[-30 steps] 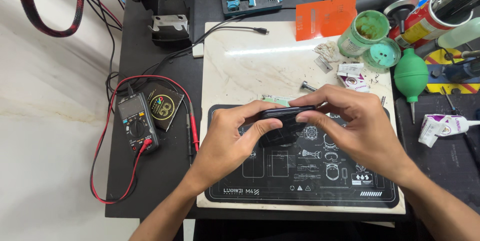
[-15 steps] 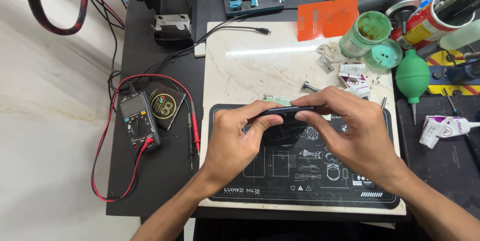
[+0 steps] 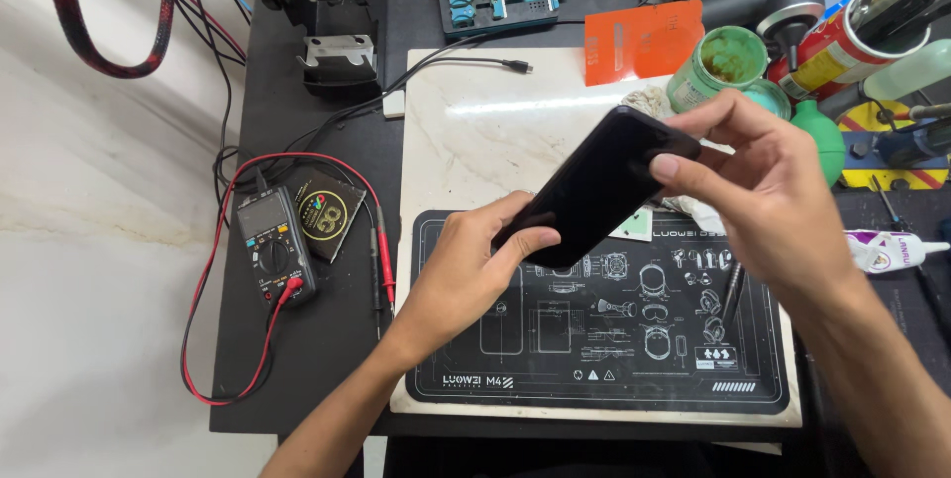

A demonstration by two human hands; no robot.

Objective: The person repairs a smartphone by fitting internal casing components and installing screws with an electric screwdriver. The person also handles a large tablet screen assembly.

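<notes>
Black phone (image 3: 592, 189) btwn both hands' fingers (image 3: 684, 166)

- A black smartphone (image 3: 594, 188), glossy and dark-faced, is held tilted above the black work mat (image 3: 614, 359).
- Its lower end is gripped on the left, its upper end on the right.

The scene is bright and evenly lit from above. A white streak of glare crosses the marble slab (image 3: 475, 131), and a soft sheen lies on the black phone (image 3: 594, 186). Shadows under both hands are short and soft on the mat (image 3: 594, 359). Focus is sharp across the centre; the edges bend slightly from the wide lens. No motion blur shows.
</notes>
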